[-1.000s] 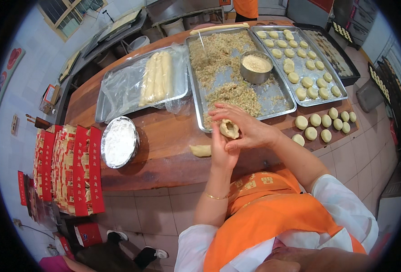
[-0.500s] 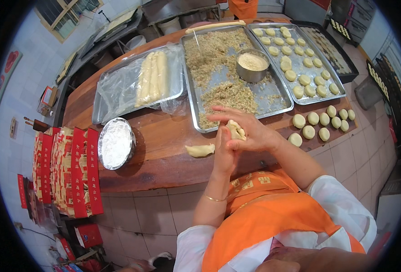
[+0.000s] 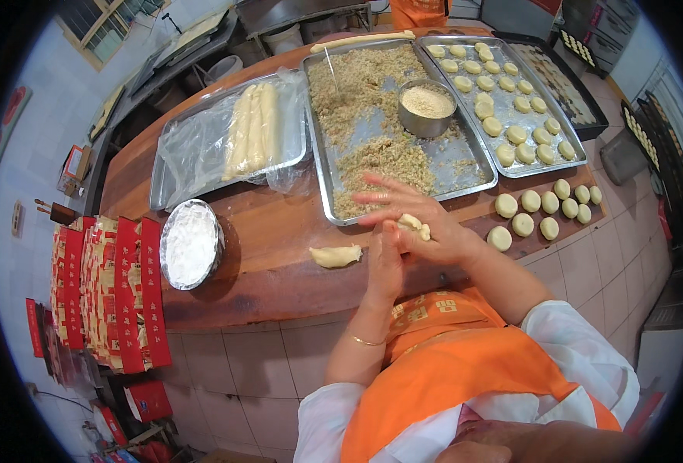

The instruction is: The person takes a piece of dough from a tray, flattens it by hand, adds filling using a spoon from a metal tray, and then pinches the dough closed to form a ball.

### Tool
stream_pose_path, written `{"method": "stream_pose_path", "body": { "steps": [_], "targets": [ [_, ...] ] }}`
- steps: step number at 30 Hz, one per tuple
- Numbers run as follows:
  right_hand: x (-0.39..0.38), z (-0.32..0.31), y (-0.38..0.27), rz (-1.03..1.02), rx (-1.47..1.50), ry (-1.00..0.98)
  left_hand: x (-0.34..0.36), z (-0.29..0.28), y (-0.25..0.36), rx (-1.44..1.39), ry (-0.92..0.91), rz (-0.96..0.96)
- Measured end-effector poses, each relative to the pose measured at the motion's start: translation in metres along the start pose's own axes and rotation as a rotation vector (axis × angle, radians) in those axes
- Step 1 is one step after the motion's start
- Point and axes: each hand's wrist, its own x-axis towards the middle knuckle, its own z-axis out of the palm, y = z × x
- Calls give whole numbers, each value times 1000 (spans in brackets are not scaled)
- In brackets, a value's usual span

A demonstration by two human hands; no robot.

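Between my hands is a pale lump of dough (image 3: 414,225), its edges bunched and partly hidden by fingers. My right hand (image 3: 442,241) curls round it with thumb and palm, its upper fingers splayed over the left one. My left hand (image 3: 384,264) is pressed upright against the dough from the left. A loose dough strip (image 3: 333,256) lies left of my hands. Just beyond them stands a steel tray (image 3: 372,123) of crumbly filling (image 3: 381,174) with a round metal container (image 3: 426,116) in it. Flattened dough rounds (image 3: 547,204) sit on the wooden table (image 3: 260,278) at the right.
Left are a bowl of white flour (image 3: 189,243), stacked red packets (image 3: 131,293) and a tray of dough logs (image 3: 252,131) under plastic. A tray of dough rounds (image 3: 528,127) and a dark tray (image 3: 565,92) are at right. A person in orange (image 3: 420,11) stands at the back.
My hands have closed further over the dough, whose open hollow no longer shows, and the right fingers have spread. The person seen at the lower left has gone from view.
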Motion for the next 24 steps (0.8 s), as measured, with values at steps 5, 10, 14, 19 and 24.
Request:
{"method": "stream_pose_path", "body": {
  "steps": [5, 10, 14, 19, 24],
  "targets": [
    [-8, -19, 11, 106, 92, -185, -1, 1, -7, -59, 52, -71],
    [-2, -6, -4, 50, 115, 66, -3, -2, 8, 89, -112, -52],
    [-1, -13, -8, 107, 126, -151, -3, -12, -11, 156, 5, -10],
    [-12, -26, 10, 114, 237, -133, -3, 23, 6, 63, 36, 100],
    [-3, -2, -14, 33, 163, 143, -8, 13, 16, 146, 0, 36]
  ]
}}
